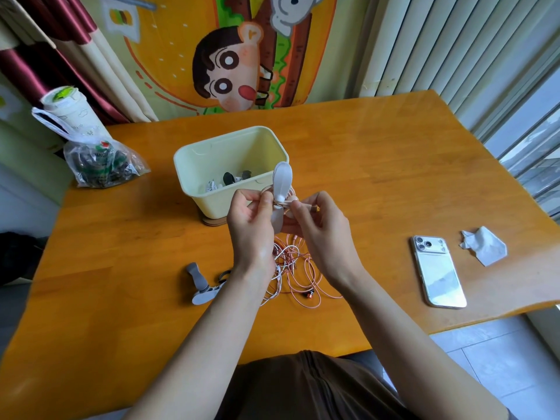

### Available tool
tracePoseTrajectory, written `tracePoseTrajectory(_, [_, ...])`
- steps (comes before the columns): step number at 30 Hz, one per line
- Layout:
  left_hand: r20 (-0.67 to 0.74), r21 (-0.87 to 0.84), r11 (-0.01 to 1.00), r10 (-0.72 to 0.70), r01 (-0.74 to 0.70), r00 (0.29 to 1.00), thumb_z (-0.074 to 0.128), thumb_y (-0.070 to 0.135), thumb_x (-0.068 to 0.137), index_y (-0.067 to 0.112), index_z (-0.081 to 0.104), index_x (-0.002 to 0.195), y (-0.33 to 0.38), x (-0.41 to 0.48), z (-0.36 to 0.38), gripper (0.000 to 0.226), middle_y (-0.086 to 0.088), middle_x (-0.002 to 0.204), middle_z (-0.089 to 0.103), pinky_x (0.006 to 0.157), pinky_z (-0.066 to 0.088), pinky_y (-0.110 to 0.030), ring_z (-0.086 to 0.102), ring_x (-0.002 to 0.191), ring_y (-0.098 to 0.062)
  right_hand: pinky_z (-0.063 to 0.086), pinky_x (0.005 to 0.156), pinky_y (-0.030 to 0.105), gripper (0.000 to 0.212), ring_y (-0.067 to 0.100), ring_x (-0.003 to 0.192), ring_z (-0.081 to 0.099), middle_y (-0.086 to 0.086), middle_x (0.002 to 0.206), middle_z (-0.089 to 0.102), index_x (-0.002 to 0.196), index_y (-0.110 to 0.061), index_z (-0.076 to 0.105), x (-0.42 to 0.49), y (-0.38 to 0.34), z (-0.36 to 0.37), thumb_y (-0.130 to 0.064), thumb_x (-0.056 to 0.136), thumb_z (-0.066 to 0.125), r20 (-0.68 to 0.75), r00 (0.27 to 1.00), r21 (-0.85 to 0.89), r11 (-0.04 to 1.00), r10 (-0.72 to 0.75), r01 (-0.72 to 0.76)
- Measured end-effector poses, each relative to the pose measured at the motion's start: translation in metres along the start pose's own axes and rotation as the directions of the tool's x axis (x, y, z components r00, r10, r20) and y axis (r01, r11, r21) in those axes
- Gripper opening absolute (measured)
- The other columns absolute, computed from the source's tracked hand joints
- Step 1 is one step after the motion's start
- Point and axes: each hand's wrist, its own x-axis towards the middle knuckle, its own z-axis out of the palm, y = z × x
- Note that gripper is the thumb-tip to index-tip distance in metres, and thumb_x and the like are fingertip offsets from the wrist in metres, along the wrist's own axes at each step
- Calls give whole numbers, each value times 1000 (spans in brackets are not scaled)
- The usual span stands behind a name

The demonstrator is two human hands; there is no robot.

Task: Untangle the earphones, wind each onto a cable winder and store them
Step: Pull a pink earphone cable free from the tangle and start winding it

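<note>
Above the worktop (363, 165), just in front of a pale yellow tub (212, 147), both hands are raised and close together around a light grey winder (282, 178). The left hand (254, 221) pinches the winder at its narrow middle with thumb and curled fingers. The right hand (319, 227) pinches a pink cable (306, 206) near its plug end, right beside the winder. A few pink turns seem to lie round the winder's waist, though fingers hide most of them.

Below the hands, a tangle (292, 265) of pink and white earphone cable lies loose on the worktop, so the winding step looks barely begun and the sorting is not finished. A second winder (201, 286) lies to the left of that heap. Inside the tub some white cable and dark pieces can be seen.

Next, the pink cable probably has to be drawn free of the white one while it is wrapped evenly. That calls for a firm hold on the winder and light tension from the right hand.
</note>
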Motion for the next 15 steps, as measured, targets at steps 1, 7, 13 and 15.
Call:
tracePoseTrajectory(1, [-1,-18,1000,-13,13,1000,48,0,97,11,50,84,1,0,-1,17,-5,83,67,74,54,-24,66,77,-11,57,78,46,15,19,80,72,6,87,71,84,-10,50,1,1,0,-19,96,53,7,1000,6,1000,9,-9])
tracePoseTrajectory(7, [-9,0,998,-66,66,998,50,1,96,11,50,82,1,0,-5,17,-9,82,66,70,53,-22,63,76,-15,57,68,26,18,18,74,70,4,77,68,81,-9,51,5,-4,-9,-14,98,48,211,958,209,948,197,-241])
tracePoseTrajectory(13, [14,189,982,22,-24,1000,53,1,95,13,49,81,-9,-3,-9,19,-6,82,66,71,51,-19,64,75,-6,53,55,19,18,17,70,71,4,72,70,76,-10,58,10,-4,-22,-18,92,59,214,946,64,963,242,-261])
tracePoseTrajectory(15, [43,273,955,111,-118,993,53,0,94,16,48,79,-11,-2,-12,22,-5,81,66,69,49,-17,64,74,-5,52,53,17,14,7,65,69,-3,66,69,77,-10,63,10,-2,-21,-18,88,65,96,989,-169,981,116,-98])
